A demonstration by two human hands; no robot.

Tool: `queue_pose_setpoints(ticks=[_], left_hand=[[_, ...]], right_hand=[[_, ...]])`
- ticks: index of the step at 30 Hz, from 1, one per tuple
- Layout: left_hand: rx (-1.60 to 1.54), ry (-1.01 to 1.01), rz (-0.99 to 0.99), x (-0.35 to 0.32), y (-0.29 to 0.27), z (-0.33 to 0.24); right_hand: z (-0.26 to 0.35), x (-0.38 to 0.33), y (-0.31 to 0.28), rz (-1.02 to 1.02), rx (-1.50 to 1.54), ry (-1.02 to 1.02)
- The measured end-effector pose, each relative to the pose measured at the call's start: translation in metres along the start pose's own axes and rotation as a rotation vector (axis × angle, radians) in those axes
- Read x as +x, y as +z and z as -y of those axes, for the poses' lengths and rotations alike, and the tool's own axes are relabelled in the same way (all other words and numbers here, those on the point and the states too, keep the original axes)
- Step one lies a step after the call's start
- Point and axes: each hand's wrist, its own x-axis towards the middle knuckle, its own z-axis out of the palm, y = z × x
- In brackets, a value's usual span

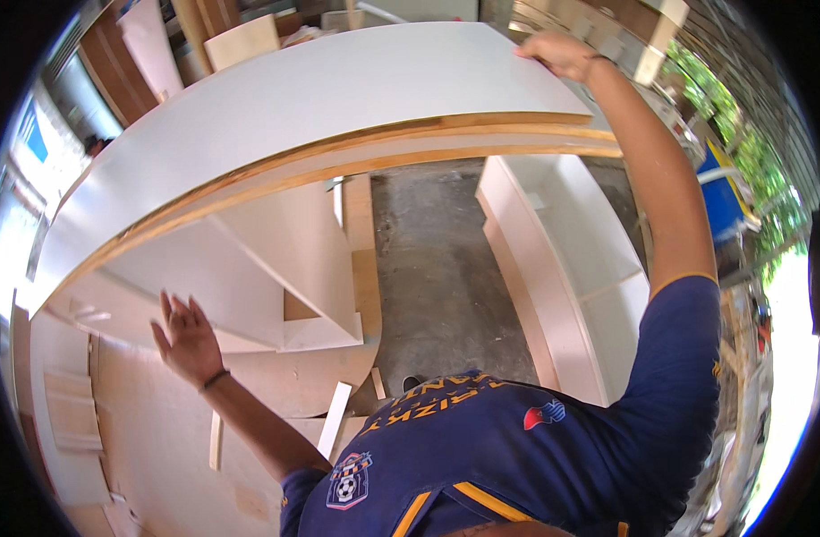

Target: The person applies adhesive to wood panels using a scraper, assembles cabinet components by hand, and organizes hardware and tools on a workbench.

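Note:
A large white panel (338, 85) with bare wood edges lies across the far side, with a second wood-edged board (410, 154) just under it. My right hand (557, 55) is at the white panel's far right edge, its fingers curled over the rim; their undersides are hidden. My left hand (188, 345) is raised on the left with fingers spread and nothing in it. Near it, below the boards, stands a white open cabinet carcass (316, 237) with an upright divider.
Another white open cabinet (562, 259) stands on the concrete floor (437, 259) to the right. Plywood sheets (276, 380) cover the floor at left, with a narrow white strip (335, 416) on them. Wooden boards (119, 67) lean at the back left. A blue item (721, 192) is at far right.

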Motion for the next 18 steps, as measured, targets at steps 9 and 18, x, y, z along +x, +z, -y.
queue_pose_setpoints(ticks=[9, 18], left_hand=[[0.099, -0.057, -0.467, -0.050, -0.103, 0.024], [0.204, -0.198, -0.682, -0.054, -0.139, 0.061]], right_hand=[[-0.008, 0.005, -0.004, -0.147, -0.141, 0.090], [0.044, -0.018, -0.006, -0.277, -0.305, 0.056]])
